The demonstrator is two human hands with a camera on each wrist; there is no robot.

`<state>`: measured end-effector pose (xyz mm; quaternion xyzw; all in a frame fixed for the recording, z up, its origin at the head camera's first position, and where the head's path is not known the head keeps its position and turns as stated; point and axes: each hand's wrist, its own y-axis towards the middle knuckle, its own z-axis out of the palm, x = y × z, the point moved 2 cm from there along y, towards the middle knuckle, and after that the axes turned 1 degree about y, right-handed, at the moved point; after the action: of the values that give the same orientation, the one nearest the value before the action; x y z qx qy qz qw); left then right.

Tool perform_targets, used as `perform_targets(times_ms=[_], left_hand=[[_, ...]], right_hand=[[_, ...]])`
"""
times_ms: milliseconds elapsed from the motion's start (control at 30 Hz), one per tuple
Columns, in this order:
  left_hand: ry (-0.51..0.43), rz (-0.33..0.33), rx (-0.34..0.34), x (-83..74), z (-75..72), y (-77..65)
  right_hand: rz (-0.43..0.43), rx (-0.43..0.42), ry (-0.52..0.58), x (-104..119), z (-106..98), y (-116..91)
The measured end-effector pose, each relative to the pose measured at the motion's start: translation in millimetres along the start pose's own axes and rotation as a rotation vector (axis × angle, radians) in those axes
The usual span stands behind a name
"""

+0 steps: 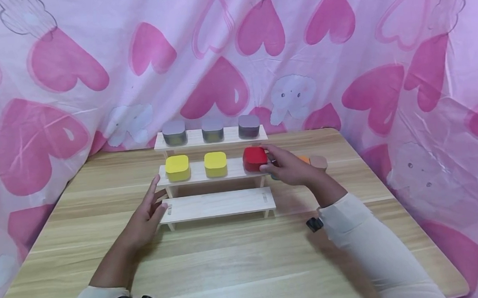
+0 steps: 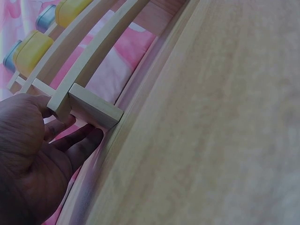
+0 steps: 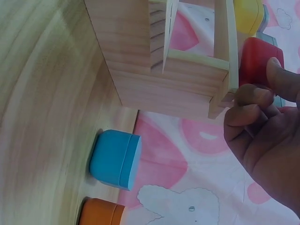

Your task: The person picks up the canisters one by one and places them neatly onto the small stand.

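head: above, forward-down | wrists: close, tilted | shared: wooden stand [image 1: 218,205]

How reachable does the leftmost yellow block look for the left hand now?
Probably yes: nothing visible blocks the left hand from that yellow block, though the hand must first release the front shelf.

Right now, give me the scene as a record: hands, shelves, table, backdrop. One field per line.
left_hand: touches left end of lowest shelf
right_hand: holds red block at right end of middle shelf
middle_shelf: two yellow blocks, left and center; red block right
upper_shelf: three grayish blocks in a row
tabletop: wood-grain; blue block, orange block and brown block right of the shelves
backdrop: pink heart-print cloth
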<state>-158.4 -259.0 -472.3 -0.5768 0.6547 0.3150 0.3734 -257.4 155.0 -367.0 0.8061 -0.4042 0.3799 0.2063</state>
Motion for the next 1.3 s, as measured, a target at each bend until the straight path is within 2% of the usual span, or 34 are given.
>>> perform_targets(times_ms=[500,1300], left_hand=[[-0.007,0.002,0.009,-3.7,-1.2,-1.4],[0.003,-0.002,0.009,-4.6,-0.4,-2.2]], right_hand=[[0.099,0.017,-0.071,7,4,5],[0.12,0.039,-0.097,10,2,5]])
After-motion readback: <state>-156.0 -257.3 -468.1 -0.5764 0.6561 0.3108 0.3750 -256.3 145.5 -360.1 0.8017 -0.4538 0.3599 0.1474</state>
